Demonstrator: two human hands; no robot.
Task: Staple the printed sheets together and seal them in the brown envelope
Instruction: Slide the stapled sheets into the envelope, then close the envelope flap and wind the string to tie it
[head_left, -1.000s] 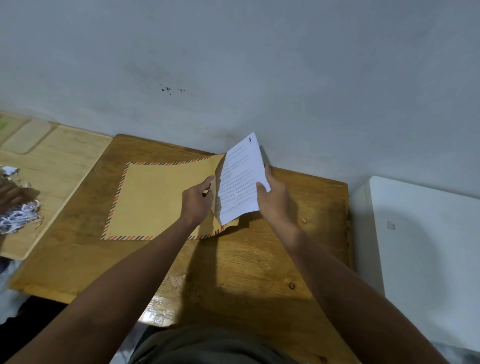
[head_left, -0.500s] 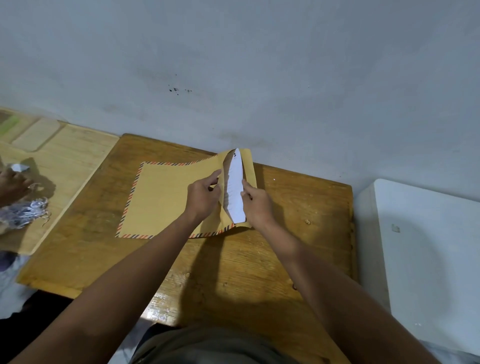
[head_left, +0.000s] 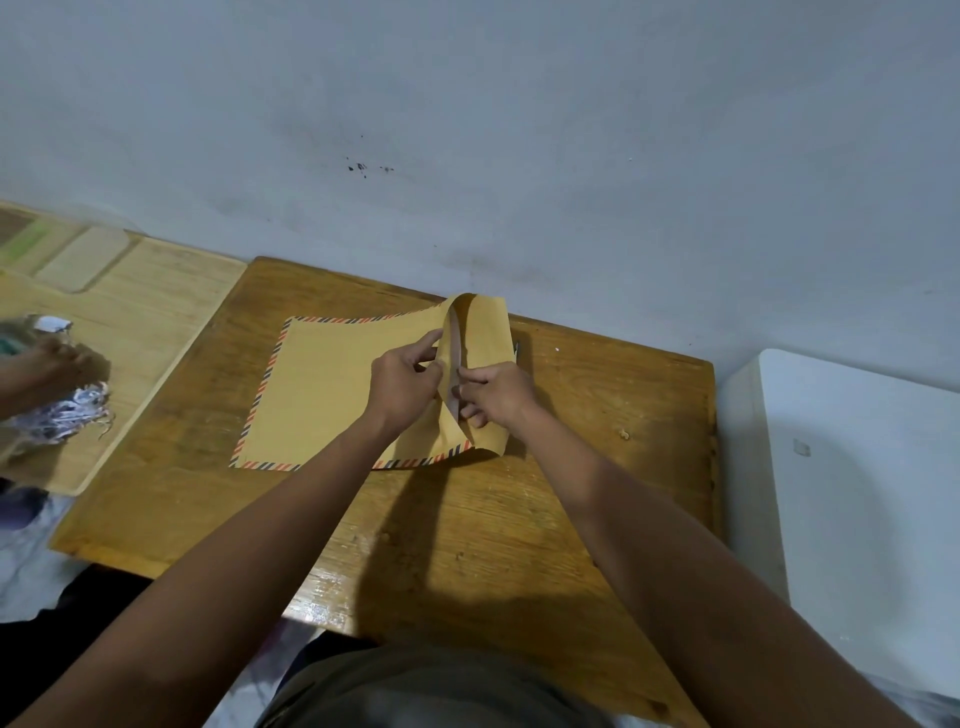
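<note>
The brown envelope (head_left: 332, 384) lies flat on the counter (head_left: 571, 493), its mouth held agape by the left hand (head_left: 402, 387) pinching the upper lip and the right hand (head_left: 493, 397) reaching inside; light, floppy paper, best gripped at that edge.

Bare table toward six o'clock
The envelope (head_left: 332, 395) covered the table (head_left: 597, 467) at ten o'clock; wall (head_left: 519, 130) blocked twelve.

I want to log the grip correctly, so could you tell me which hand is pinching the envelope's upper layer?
The left hand pinches it, holding the brown envelope open; the right hand reaches into the mouth.
</note>
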